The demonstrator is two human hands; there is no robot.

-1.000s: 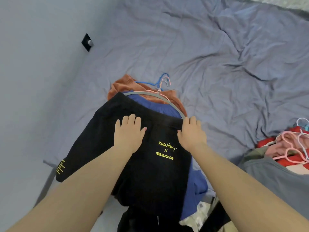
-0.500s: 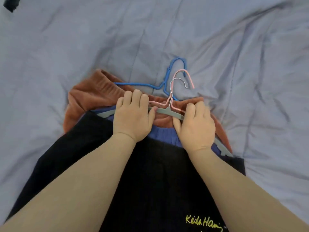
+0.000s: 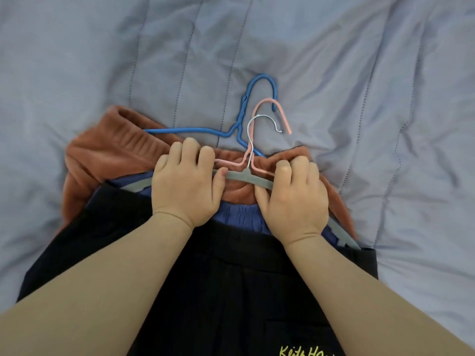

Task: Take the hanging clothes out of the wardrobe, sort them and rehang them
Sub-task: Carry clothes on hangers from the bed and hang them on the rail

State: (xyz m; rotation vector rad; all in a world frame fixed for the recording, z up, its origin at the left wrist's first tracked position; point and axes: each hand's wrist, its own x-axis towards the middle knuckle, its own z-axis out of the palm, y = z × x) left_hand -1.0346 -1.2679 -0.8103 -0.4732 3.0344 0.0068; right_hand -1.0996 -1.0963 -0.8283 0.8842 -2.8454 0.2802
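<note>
Blue-grey quilted bedding (image 3: pixel 359 73) is serving as the sorting surface, and both hands are working at the grey hanger (image 3: pixel 239 177) lying on it. The left hand (image 3: pixel 186 194) is gripping the bar just left of the hook stem, with its thumb on the bar and its fingers curling over the far edge. The right hand (image 3: pixel 293 201) is gripping the bar just right of the stem in the same way.

A second ago both palms were pressing flat on the black garment (image 3: pixel 231 278), on the near side of the grey hanger beside its yellow lettering. They have since travelled up to the bar.

Just on the near side of the grey hanger a blue garment (image 3: pixel 239 211) is showing, with the black garment overlapping it. Beyond the grey hanger a pink hanger (image 3: pixel 272 102) is lying against it, and a blue hanger (image 3: pixel 195 130) is lying farther beyond. A rust garment (image 3: pixel 108 150) is spreading beneath all three.

The smoothing seems finished. The hands appear to be squaring the hangers so that the hooks line up. This pile is looking sorted, while the rehanging is not yet begun.
</note>
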